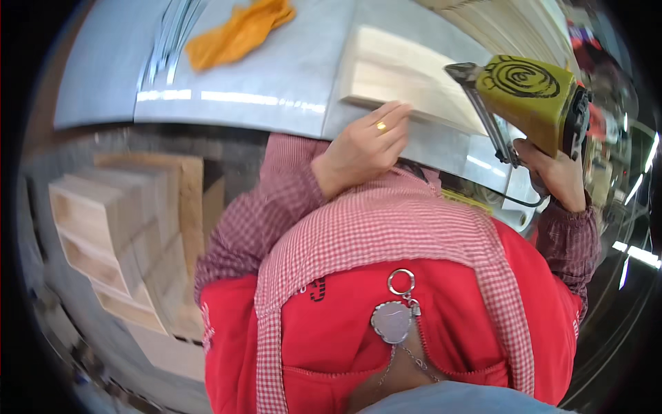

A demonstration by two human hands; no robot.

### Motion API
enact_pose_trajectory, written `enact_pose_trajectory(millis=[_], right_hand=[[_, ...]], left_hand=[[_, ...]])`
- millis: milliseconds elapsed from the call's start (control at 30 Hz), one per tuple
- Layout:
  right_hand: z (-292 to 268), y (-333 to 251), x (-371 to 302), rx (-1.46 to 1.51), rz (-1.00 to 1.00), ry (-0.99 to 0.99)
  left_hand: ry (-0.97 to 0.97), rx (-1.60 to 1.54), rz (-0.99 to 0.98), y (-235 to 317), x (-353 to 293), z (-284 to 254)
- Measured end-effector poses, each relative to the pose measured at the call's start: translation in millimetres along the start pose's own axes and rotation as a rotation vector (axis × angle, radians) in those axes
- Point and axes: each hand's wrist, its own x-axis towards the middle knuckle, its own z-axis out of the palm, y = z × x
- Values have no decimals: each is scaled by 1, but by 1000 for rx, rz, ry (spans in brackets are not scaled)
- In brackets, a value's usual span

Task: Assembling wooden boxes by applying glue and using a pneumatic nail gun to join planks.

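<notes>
A pale, shallow wooden box (386, 77) lies on the grey metal-topped table, slightly blurred. At its near edge is my left hand (365, 148), with a gold ring on one finger; the fingers are curled together against the box's near wall, and their tips are partly hidden. My right hand (555, 169) is wrapped around the handle of a nail gun (527, 96), yellow-green with a black spiral drawn on its top. The gun's grey nose points left, above the right part of the box. A dark hose runs below the gun.
An orange cloth (238, 31) lies on the table (269, 76) at the far left, beside thin metal strips (169, 38). Pale wooden strips (507, 27) are piled at the far right. Several wooden boxes (117, 234) are stacked low on my left.
</notes>
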Motion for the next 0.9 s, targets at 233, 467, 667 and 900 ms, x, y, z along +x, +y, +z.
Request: enact_pose_trajectory(millis=[233,467,667,900], right_hand=[[-69,138,11,-140,189,538],[-83,290,9,-489,495,678],[-81,344,41,-631,645,691],[-78,339,64,-458,693,668]], left_hand=[[-235,-40,-90,-16,45,-7],[-506,86,-31,-40,87,2],[-691,89,-85,-57,102,16],[-724,61,-209,-58,108,13]])
